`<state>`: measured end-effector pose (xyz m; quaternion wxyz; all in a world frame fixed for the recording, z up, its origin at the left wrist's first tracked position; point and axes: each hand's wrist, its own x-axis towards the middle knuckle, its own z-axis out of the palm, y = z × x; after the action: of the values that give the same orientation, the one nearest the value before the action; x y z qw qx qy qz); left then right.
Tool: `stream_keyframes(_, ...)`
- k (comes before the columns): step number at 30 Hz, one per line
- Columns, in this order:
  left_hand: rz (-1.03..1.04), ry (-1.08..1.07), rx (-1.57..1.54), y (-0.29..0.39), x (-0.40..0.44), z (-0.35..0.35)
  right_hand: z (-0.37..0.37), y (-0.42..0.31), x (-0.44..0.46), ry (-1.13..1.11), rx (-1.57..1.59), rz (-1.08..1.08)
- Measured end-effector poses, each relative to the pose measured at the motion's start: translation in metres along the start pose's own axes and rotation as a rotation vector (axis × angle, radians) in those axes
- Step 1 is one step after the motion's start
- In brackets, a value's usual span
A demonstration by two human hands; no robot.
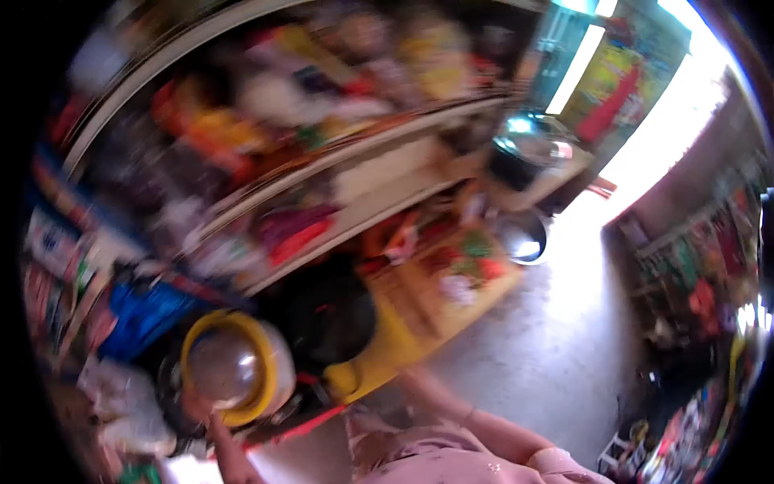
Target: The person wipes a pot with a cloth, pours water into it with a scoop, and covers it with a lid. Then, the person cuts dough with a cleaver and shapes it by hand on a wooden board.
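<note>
My left hand (196,405) is at the lower left rim of a round pot with a yellow rim (266,343) and a shiny metallic inside. Blur hides its fingers, so I cannot tell whether it grips the rim. Near the front edge of the yellow table (387,359) is my right hand (415,381), also smeared, and what it touches is unclear. A dark round pan (334,315) sits between the pot and the table.
Shelves (387,198) packed with bags run along the upper left. Red and green items (476,262) lie on the table. A metal bowl (522,235) and a dark cooker (520,157) are beyond. Cluttered shelving (697,266) is at right, with a bright doorway behind.
</note>
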<state>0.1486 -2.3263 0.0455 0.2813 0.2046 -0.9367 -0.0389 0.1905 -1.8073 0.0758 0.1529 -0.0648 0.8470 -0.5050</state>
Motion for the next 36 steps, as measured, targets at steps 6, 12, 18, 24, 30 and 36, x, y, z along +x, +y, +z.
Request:
stream_keyframes(6,-0.009,-0.373,-0.009,0.161,-0.146,0.036,-0.121,0.204,-0.183,0.48,-0.38,0.329)
stream_keyframes(12,0.286,-1.359,0.015,0.344,-0.287,0.099,-0.245,0.188,-0.221,0.645,0.043,0.737)
stream_keyframes(18,-0.022,-1.58,-0.903,0.673,-0.318,0.169,-0.374,0.294,-0.191,0.178,-0.166,0.68)
stream_keyframes(24,0.339,-1.328,-0.903,0.938,-0.34,0.193,-0.55,0.37,-0.196,0.084,-0.245,0.739)
stream_keyframes(30,0.377,-0.96,-1.248,1.209,-0.252,0.161,-0.736,0.416,-0.156,0.255,-0.256,0.864)
stream_keyframes(36,0.162,-0.685,-1.239,1.421,-0.175,0.244,-0.933,0.499,-0.009,0.512,-0.338,0.415)
